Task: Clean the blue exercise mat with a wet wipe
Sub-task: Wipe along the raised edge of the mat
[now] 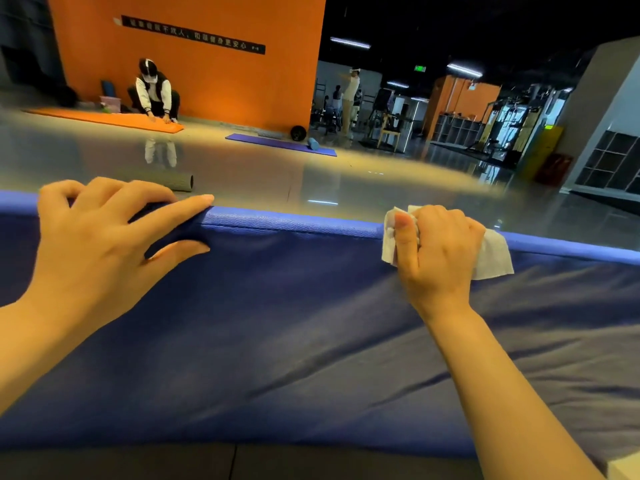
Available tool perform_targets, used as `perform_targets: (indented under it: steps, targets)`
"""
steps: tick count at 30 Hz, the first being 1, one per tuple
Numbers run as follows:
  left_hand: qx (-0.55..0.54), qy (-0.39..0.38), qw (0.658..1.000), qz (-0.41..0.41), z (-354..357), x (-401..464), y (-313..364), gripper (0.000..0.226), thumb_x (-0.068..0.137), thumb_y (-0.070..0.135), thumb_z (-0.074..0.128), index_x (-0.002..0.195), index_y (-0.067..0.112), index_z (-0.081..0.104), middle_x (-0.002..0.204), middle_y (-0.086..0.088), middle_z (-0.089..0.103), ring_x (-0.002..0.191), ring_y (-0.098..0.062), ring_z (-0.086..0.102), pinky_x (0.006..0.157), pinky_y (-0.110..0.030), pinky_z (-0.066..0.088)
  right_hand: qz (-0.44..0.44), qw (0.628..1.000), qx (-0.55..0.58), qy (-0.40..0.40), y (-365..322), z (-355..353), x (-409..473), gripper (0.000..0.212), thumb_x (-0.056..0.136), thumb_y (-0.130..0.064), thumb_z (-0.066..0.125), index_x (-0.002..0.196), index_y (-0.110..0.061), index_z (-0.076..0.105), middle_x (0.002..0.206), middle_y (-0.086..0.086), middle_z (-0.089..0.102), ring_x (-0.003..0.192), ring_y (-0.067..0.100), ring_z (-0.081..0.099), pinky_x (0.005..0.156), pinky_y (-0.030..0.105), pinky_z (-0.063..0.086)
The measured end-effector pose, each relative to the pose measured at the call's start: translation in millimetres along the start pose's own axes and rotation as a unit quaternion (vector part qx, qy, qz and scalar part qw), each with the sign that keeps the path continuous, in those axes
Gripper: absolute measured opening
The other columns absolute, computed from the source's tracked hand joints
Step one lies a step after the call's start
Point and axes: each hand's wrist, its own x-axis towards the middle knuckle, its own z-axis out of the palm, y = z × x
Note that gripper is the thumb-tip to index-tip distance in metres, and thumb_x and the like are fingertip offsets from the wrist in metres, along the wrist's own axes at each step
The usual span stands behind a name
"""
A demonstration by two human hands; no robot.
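Note:
A thick blue exercise mat [294, 323] fills the lower half of the view, its far edge running from left to right. My left hand [100, 244] rests on that far edge at the left, fingers spread over the rim and thumb on the near face. My right hand [440, 251] grips a crumpled white wet wipe [491, 258] and presses it onto the mat's far edge at the right. Part of the wipe sticks out on both sides of my fist.
Beyond the mat lies a glossy grey floor [259, 168] with a grey foam roller [173, 181]. A crouching person [154, 91] works on an orange mat [104, 119] by the orange wall. A purple mat [280, 143] lies further right. Gym equipment stands at the back right.

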Motion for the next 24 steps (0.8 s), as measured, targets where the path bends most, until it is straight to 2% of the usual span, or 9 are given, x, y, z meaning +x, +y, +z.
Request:
perform_targets:
  steps: [4,9,12,15,18,20,22,24]
  targets:
    - [0.002,0.017,1.0,0.009,-7,-1,19,0.05,0.101,0.058,0.04,0.137,0.028,0.059,0.114,-0.01,0.064,0.095,-0.04,0.055,0.076,-0.057,0.04,-0.005,1.0,-0.008,-0.016,9,-5,-2,0.049,0.105,-0.048,0.018,0.067,-0.021,0.034,0.065,-0.005,0.033,0.061,0.02,0.027,0.068,0.027,0.009]
    - [0.018,0.099,0.995,0.027,-13,4,74,0.038,0.1,0.048,0.05,0.122,0.025,0.071,0.104,-0.009,0.068,0.087,-0.035,0.058,0.072,-0.046,0.032,0.009,0.998,-0.061,-0.016,48,-17,-2,0.049,0.105,-0.041,0.019,0.065,-0.018,0.036,0.058,0.004,0.037,0.059,0.021,0.027,0.065,0.029,0.005]
    - [0.002,0.118,0.993,0.032,-7,10,116,0.034,0.098,0.046,0.053,0.119,0.027,0.071,0.102,-0.006,0.068,0.089,-0.031,0.056,0.074,-0.045,0.031,0.044,0.993,-0.1,-0.032,84,-29,-4,0.049,0.102,-0.034,0.024,0.064,-0.009,0.044,0.058,0.017,0.048,0.057,0.026,0.033,0.064,0.031,0.009]
    - [-0.006,0.108,0.993,0.049,4,16,146,0.041,0.091,0.049,0.055,0.123,0.027,0.068,0.106,-0.006,0.066,0.096,-0.027,0.049,0.078,-0.046,0.028,0.092,0.989,-0.112,-0.029,106,-41,-6,0.046,0.101,-0.032,0.025,0.065,-0.008,0.042,0.06,0.021,0.048,0.056,0.028,0.034,0.062,0.035,0.015]
    - [0.019,0.082,0.994,0.071,14,19,148,0.056,0.084,0.056,0.056,0.131,0.026,0.06,0.111,-0.008,0.063,0.1,-0.028,0.047,0.08,-0.047,0.028,0.134,0.988,-0.076,-0.025,107,-41,-7,0.04,0.1,-0.033,0.024,0.068,-0.014,0.039,0.064,0.016,0.047,0.06,0.026,0.035,0.061,0.035,0.015]
    - [0.023,0.069,0.994,0.083,19,20,141,0.064,0.083,0.058,0.053,0.137,0.025,0.055,0.116,-0.01,0.06,0.102,-0.029,0.047,0.082,-0.049,0.029,0.153,0.987,-0.042,-0.014,99,-33,-5,0.039,0.099,-0.028,0.028,0.066,-0.012,0.039,0.064,0.011,0.044,0.061,0.028,0.038,0.061,0.039,0.024]
    - [0.027,0.057,0.994,0.094,21,22,136,0.069,0.083,0.058,0.049,0.142,0.023,0.05,0.12,-0.012,0.058,0.105,-0.031,0.047,0.083,-0.05,0.029,0.137,0.99,-0.043,-0.019,81,-23,-3,0.037,0.097,-0.023,0.032,0.062,-0.014,0.04,0.064,0.009,0.043,0.062,0.032,0.041,0.061,0.044,0.03]
    - [0.032,0.047,0.992,0.112,22,23,132,0.072,0.083,0.056,0.049,0.145,0.02,0.047,0.123,-0.013,0.058,0.109,-0.031,0.047,0.085,-0.051,0.03,0.087,0.995,-0.01,-0.04,47,-14,-2,0.04,0.095,-0.021,0.034,0.06,-0.014,0.052,0.065,0.002,0.044,0.064,0.032,0.044,0.061,0.043,0.029]
